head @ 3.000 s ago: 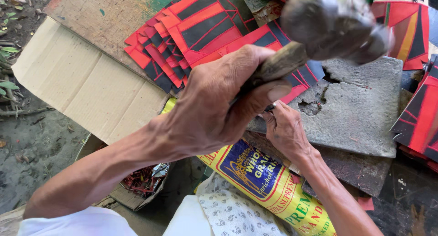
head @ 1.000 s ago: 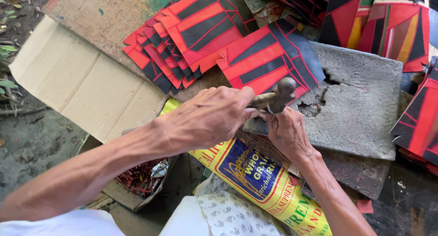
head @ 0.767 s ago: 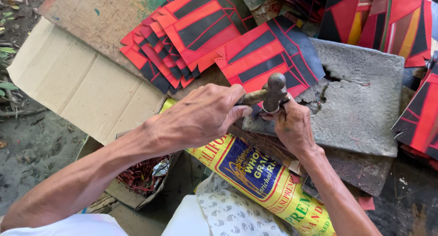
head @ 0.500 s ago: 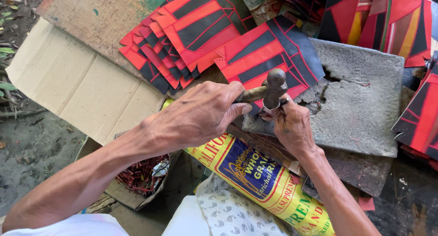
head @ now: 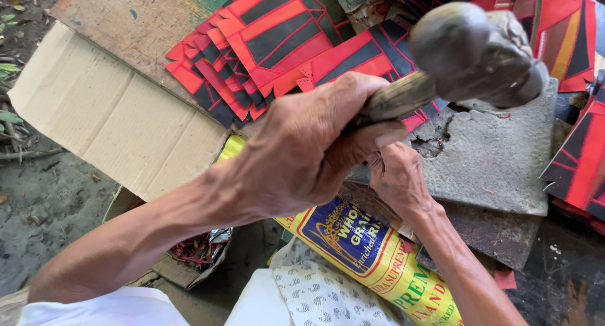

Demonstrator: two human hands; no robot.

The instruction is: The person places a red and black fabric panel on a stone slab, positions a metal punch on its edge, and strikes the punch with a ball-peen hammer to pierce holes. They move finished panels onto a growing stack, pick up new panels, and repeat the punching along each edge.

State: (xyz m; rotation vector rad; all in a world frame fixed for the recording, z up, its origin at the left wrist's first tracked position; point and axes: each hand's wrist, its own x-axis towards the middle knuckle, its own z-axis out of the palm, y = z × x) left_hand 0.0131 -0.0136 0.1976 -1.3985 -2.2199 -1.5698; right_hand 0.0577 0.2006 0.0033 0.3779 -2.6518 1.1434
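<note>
The left hand's (head: 302, 156) fingers (head: 353, 99) clench the wooden handle of a hammer (head: 472, 55) raised over the grey stone slab (head: 498, 156); its metal head looks heavy and rigid, best gripped low on the handle. The right hand (head: 400, 181) rests curled on the slab, its grasp hidden. Thin red-and-black cut pieces (head: 277, 42) crowd behind, cardboard (head: 107, 112) left.

Red pieces (head: 277, 42) striped with black bands lie fanned out. The cardboard (head: 107, 112) is plain tan, the stone slab (head: 498, 162) grey. A yellow sack (head: 372, 257) carries a blue oval with red edging.
</note>
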